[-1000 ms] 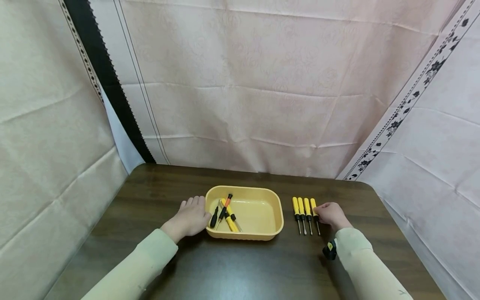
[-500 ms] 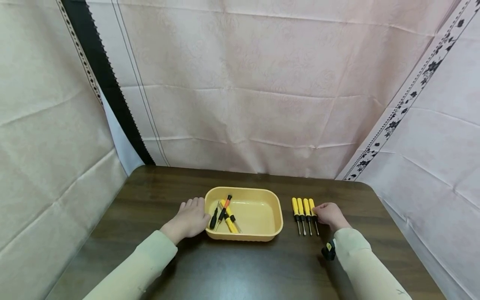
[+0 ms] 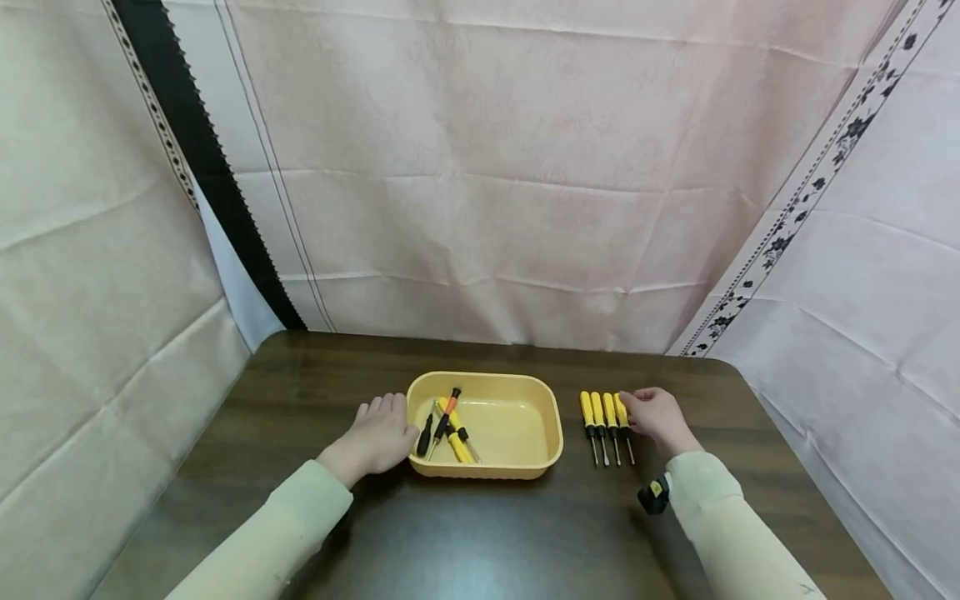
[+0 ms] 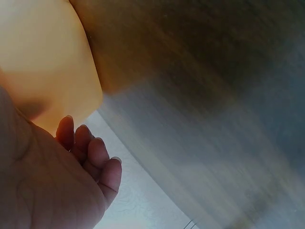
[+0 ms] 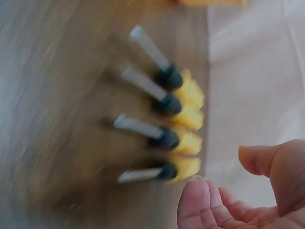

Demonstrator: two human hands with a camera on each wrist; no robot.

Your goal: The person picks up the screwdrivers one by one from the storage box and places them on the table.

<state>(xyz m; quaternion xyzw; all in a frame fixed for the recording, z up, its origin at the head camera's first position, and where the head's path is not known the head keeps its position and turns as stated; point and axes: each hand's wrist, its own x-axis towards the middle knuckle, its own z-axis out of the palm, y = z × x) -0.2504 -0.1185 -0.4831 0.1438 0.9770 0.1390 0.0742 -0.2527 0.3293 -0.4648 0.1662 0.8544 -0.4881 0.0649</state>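
A yellow plastic tray (image 3: 517, 467) stands mid-table in the head view. Inside its left part lie several screwdrivers, one with an orange and black handle (image 3: 447, 408) on top of yellow ones (image 3: 459, 448). My left hand (image 3: 377, 435) rests at the tray's left end, fingers loosely extended and thumb at the rim. To the right of the tray, several yellow-handled screwdrivers (image 3: 599, 410) lie side by side, shafts toward me. Beside the rightmost screwdriver (image 5: 186, 168) is my right hand (image 3: 656, 417), its fingertips close to the handle, thumb and fingers spread apart with nothing between them.
The dark wooden table (image 3: 480, 542) has rounded far corners. Pale cloth (image 3: 480, 192) hangs behind it and at both sides. A small black device (image 3: 653, 495) sits at my right wrist.
My right hand has let go of the rightmost screwdriver, its thumb and fingers now parted and shifted slightly toward the handle's far end. The left hand stays at the tray.
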